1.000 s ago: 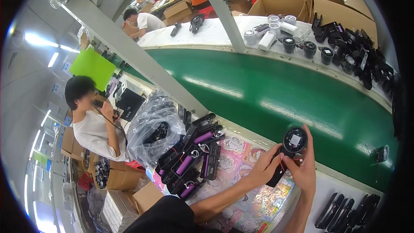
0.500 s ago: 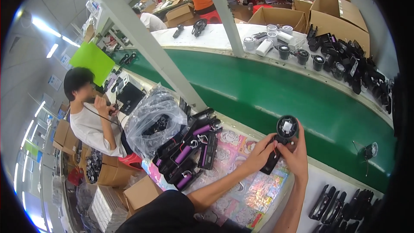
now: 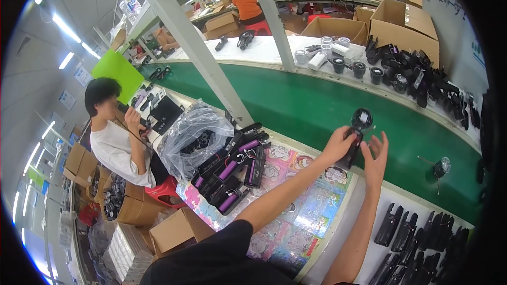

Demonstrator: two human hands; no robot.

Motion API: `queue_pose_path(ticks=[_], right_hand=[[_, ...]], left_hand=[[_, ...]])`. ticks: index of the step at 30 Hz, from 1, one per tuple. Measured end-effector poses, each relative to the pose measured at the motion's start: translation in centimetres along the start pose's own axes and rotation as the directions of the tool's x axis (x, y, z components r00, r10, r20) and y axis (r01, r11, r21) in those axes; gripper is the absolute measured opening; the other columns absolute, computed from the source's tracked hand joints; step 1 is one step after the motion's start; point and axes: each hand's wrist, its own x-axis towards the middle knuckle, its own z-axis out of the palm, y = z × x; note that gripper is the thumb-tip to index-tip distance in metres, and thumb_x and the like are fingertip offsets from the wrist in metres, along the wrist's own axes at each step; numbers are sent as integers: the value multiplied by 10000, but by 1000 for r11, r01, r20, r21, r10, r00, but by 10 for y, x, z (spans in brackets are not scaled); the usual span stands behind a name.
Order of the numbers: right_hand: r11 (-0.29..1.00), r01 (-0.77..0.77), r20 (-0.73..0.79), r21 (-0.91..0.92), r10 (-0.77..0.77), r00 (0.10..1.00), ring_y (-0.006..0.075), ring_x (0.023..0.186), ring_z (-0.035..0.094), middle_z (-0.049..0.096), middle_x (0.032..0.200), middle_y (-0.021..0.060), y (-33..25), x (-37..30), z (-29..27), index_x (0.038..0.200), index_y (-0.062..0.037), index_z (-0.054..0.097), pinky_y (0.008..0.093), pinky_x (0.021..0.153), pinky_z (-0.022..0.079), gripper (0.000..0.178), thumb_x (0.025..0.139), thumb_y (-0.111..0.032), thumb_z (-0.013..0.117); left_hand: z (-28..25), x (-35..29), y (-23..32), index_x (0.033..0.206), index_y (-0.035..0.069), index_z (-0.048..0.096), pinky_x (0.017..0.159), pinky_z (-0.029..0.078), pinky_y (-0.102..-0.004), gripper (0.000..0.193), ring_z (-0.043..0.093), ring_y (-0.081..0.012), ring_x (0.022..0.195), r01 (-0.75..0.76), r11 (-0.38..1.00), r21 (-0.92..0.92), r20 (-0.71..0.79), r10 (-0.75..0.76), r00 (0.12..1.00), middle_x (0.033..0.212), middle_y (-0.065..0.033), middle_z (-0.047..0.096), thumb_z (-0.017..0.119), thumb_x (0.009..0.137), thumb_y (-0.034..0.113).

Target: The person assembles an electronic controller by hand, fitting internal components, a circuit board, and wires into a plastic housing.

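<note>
Over the near edge of the green belt, my left hand (image 3: 338, 143) grips a black handheld device by its handle. The round, clear-rimmed head of this black handheld device (image 3: 362, 120) points away from me, with a small white part showing inside. Just right of the handle is my right hand (image 3: 376, 159), its fingers spread and nothing in them. To the left on the table lies a pile of black handle shells (image 3: 255, 170), several with purple cylindrical batteries (image 3: 228, 171) and white wires. A loose round motor unit (image 3: 441, 167) with thin wires rests on the belt at right.
The green belt (image 3: 296, 111) runs across in front. More black shells (image 3: 393, 227) lie in rows at lower right. A clear plastic bag (image 3: 174, 150) stands at left near a seated co-worker (image 3: 119, 148). Beyond the belt are black parts (image 3: 406, 74) and cartons (image 3: 406, 26).
My left hand has carried the device up and away from me, over the belt. My right hand has come off it and spread its fingers.
</note>
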Motion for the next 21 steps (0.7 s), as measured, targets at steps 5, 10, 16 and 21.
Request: queue_pose_path(ticks=[5,10,16,21], right_hand=[[996,26,-180,-83,-40,983,259,1164,463,468,1257,167,9,2,-8,1361,-72,327,393,962,373,676,809,-242,678],[997,50,-184,-65,-61,981,238,1099,501,507,1201,149,15,7,-14,1333,-64,371,353,887,428,642,802,-243,685],[999,42,-172,0,-42,984,212,1043,536,552,1158,134,16,16,-2,1249,-55,470,331,833,448,569,776,-255,714],[998,-13,-204,-55,2,979,207,1020,546,562,1153,126,6,9,-6,1215,-54,502,325,812,456,508,787,-246,696]], left_hand=[[35,52,-22,865,-50,570,724,460,-415,269,594,-392,803,138,930,339,-184,-78,980,825,-231,611,598,800,210],[60,75,-26,843,-16,589,768,466,-476,285,586,-406,893,112,812,573,-239,35,970,901,-251,609,592,785,262],[19,99,-28,783,40,716,569,475,-332,215,653,-203,613,75,895,440,-133,-18,991,662,-127,661,694,719,244],[10,110,-45,883,-3,697,639,477,-293,241,640,-161,680,245,941,234,-178,-206,962,763,-101,686,727,713,165]])
